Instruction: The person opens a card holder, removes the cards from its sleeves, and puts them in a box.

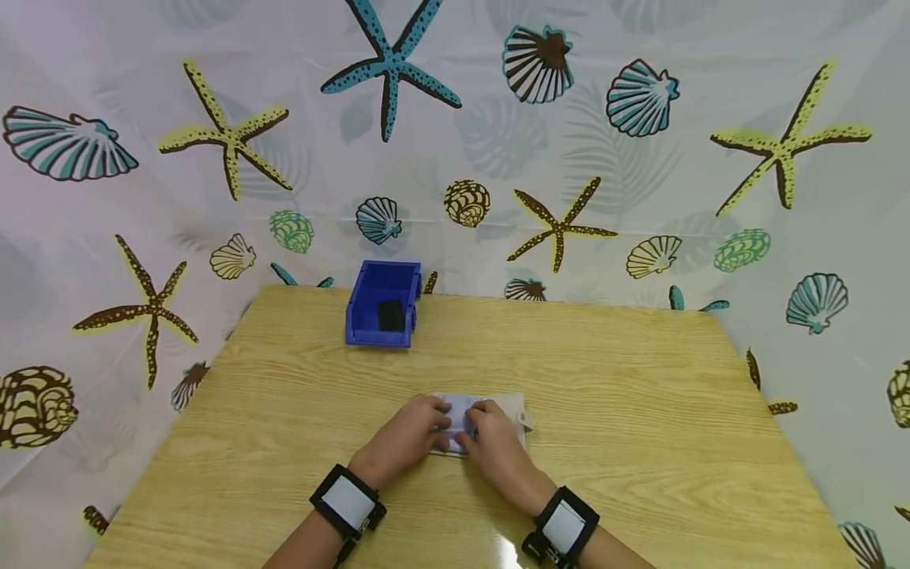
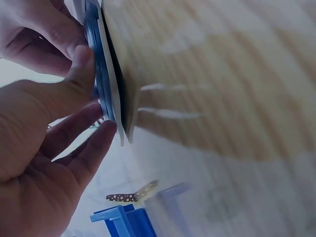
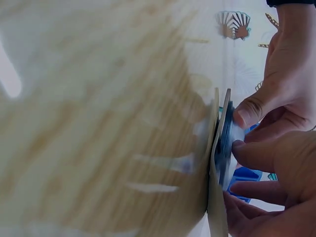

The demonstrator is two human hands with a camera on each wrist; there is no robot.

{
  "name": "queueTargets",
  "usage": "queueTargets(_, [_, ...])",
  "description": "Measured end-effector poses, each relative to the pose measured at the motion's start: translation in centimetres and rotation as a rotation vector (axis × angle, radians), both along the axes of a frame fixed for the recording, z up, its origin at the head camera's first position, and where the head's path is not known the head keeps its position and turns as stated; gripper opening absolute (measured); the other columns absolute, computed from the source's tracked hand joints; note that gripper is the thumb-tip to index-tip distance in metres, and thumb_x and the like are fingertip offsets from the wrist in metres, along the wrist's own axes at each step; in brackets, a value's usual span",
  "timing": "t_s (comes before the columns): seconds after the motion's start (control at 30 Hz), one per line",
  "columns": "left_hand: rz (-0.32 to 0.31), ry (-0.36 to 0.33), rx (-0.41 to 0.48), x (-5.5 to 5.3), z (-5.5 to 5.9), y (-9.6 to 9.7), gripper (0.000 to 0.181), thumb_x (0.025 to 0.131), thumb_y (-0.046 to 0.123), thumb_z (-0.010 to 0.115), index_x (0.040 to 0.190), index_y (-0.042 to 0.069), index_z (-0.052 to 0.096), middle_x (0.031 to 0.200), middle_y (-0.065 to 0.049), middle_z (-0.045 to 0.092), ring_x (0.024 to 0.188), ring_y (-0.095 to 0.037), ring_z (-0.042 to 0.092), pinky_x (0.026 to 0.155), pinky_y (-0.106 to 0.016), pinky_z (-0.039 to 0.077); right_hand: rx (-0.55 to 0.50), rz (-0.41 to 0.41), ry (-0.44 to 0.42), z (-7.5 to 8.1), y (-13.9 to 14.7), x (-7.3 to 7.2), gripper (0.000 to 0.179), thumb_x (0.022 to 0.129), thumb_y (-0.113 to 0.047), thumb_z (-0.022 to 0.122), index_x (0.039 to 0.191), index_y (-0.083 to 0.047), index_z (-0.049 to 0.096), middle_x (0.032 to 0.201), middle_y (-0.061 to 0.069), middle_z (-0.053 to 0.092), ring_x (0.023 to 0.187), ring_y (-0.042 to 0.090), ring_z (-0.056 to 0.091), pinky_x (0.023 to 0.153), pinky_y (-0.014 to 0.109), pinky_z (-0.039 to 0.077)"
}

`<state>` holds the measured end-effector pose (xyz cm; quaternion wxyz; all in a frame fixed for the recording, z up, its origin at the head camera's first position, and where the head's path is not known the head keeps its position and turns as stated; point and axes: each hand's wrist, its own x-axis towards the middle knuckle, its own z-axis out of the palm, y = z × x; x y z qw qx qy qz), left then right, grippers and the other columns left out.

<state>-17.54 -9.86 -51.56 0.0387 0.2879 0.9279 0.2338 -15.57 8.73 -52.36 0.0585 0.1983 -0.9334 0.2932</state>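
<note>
A small booklet lies open on the table in front of me, with a cream cover, a tab at its right edge and pale bluish leaves. Seen edge-on in the left wrist view, the leaves form a thick blue stack above the cover. My left hand holds the booklet's left side, thumb at the near edge and fingers toward the far edge. Over its middle, my right hand grips the leaves with curled fingers and thumb. Both hands' fingertips nearly meet on the leaves, hiding part of them.
Toward the back left of the wooden table stands a blue bin with a dark square item inside. A white curtain printed with shells and starfish hangs behind and beside the table. Each wrist wears a black strap.
</note>
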Motion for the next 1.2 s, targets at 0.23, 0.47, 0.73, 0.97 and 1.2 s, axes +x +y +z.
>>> queueTargets(0.23, [0.002, 0.129, 0.157, 0.4, -0.2, 0.5, 0.009, 0.091, 0.013, 0.078, 0.098, 0.008, 0.081, 0.105, -0.004, 0.073, 0.098, -0.019, 0.069, 0.088, -0.033, 0.058, -0.039, 0.031, -0.012, 0.3, 0.6, -0.2, 0.035, 0.089, -0.011, 0.080, 0.117, 0.007, 0.070, 0.116, 0.024, 0.069, 0.110, 0.036, 0.067, 0.089, 0.047, 0.059])
queueTargets(0.47, [0.010, 0.181, 0.445, 0.9, 0.9, 2.0, 0.021, 0.092, -0.002, 0.074, 0.109, 0.009, 0.077, 0.106, -0.003, 0.073, 0.093, -0.015, 0.072, 0.078, -0.023, 0.060, -0.123, 0.014, -0.041, 0.8, 0.8, -0.3, 0.045, 0.088, -0.022, 0.078, 0.123, 0.002, 0.065, 0.108, 0.016, 0.074, 0.093, 0.023, 0.072, 0.075, 0.035, 0.060])
queueTargets(0.73, [0.087, 0.142, 0.408, 1.1, 0.7, 3.2, 0.022, 0.096, -0.006, 0.066, 0.112, 0.007, 0.072, 0.111, -0.006, 0.070, 0.098, -0.019, 0.071, 0.080, -0.028, 0.060, -0.201, -0.089, -0.051, 0.7, 1.1, -0.2, 0.028, 0.093, -0.010, 0.072, 0.118, 0.001, 0.067, 0.097, 0.017, 0.075, 0.077, 0.017, 0.069, 0.060, 0.025, 0.053])
queueTargets(0.97, [0.155, 0.060, 0.065, 1.5, -0.4, 3.0, 0.019, 0.094, 0.013, 0.075, 0.110, 0.004, 0.075, 0.124, -0.013, 0.067, 0.118, -0.027, 0.064, 0.099, -0.041, 0.056, -0.227, -0.168, -0.072, 0.6, 1.8, -0.1, 0.040, 0.088, 0.003, 0.071, 0.127, 0.004, 0.061, 0.093, 0.018, 0.074, 0.080, 0.022, 0.070, 0.060, 0.029, 0.054])
queueTargets(1.2, [0.133, 0.064, 0.055, 1.2, -0.4, 2.4, 0.025, 0.091, 0.015, 0.079, 0.111, -0.001, 0.076, 0.129, -0.020, 0.067, 0.121, -0.033, 0.065, 0.102, -0.044, 0.055, -0.151, -0.223, 0.018, 0.4, 2.8, -0.3, 0.070, 0.077, 0.011, 0.076, 0.141, 0.005, 0.049, 0.119, 0.028, 0.060, 0.106, 0.039, 0.063, 0.085, 0.049, 0.057])
